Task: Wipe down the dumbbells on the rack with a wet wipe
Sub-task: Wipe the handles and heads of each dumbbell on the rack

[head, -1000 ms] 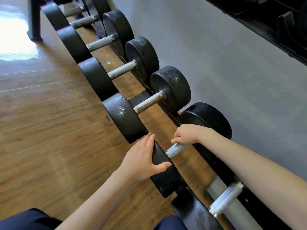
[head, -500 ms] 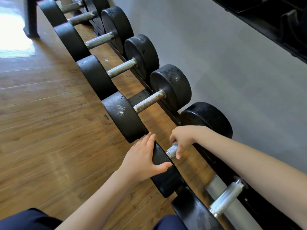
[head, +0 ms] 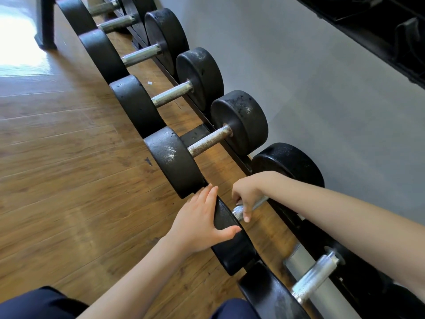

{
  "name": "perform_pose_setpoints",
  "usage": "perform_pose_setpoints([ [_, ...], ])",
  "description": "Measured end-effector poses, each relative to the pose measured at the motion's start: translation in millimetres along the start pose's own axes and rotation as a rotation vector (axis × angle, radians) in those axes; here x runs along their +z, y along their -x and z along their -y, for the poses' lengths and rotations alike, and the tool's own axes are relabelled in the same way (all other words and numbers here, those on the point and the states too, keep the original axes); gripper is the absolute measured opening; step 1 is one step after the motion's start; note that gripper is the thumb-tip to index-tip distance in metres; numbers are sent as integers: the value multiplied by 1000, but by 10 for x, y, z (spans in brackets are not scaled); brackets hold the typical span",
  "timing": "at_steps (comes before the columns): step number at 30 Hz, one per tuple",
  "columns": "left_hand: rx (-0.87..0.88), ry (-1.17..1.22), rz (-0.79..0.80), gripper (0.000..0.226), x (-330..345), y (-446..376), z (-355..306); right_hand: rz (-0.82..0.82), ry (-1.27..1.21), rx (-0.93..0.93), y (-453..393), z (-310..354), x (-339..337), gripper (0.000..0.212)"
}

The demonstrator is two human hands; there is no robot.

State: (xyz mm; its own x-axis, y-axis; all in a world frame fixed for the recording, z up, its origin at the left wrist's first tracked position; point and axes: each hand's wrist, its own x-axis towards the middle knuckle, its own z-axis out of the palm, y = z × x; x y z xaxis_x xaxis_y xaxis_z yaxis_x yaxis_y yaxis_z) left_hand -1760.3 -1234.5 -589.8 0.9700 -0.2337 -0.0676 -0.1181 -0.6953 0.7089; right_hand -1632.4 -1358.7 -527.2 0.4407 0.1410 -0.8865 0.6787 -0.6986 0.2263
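Several black dumbbells with steel handles lie in a row on a low black rack [head: 239, 161] running from near right to far left. My left hand [head: 200, 223] rests on the outer face of one dumbbell's near head [head: 232, 248], fingers straight, thumb over its rim. My right hand [head: 247, 193] grips that dumbbell's knurled handle [head: 238, 211] from above, close to the near head. The far head [head: 287, 162] shows behind my right wrist. No wet wipe shows; my right palm is hidden.
Another dumbbell [head: 315, 277] lies nearer to me at the bottom right, under my right forearm. The neighbouring dumbbell [head: 208, 141] is just beyond my hands. A grey wall [head: 322, 88] runs behind the rack. Wooden floor [head: 69, 169] spreads to the left.
My right hand has turned down over the handle, and its fingers now reach lower, near the front head. My left hand has stayed on the head.
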Motion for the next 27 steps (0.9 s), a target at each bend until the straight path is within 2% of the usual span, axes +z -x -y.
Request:
perform_pose_setpoints([
  [4, 4, 1, -5, 105, 0, 0, 6, -25, 24, 6, 81, -18, 25, 72],
  [10, 1, 1, -10, 105, -2, -2, 0, 26, 348, 186, 32, -107, 39, 73],
  [17, -1, -1, -12, 103, -6, 4, -6, -36, -31, 31, 86, -83, 50, 73],
  [20, -1, 3, -14, 103, -5, 6, -9, -18, 12, 59, 114, -183, 42, 66],
  [23, -1, 8, -17, 104, -2, 5, -7, -1, 145, 141, 74, -164, 48, 72],
  [25, 2, 7, -22, 103, -2, 4, -3, -19, 81, 109, 19, -79, 81, 77],
  [27, 4, 3, -20, 102, -5, 9, -12, -65, -50, 12, 28, 51, 115, 70],
])
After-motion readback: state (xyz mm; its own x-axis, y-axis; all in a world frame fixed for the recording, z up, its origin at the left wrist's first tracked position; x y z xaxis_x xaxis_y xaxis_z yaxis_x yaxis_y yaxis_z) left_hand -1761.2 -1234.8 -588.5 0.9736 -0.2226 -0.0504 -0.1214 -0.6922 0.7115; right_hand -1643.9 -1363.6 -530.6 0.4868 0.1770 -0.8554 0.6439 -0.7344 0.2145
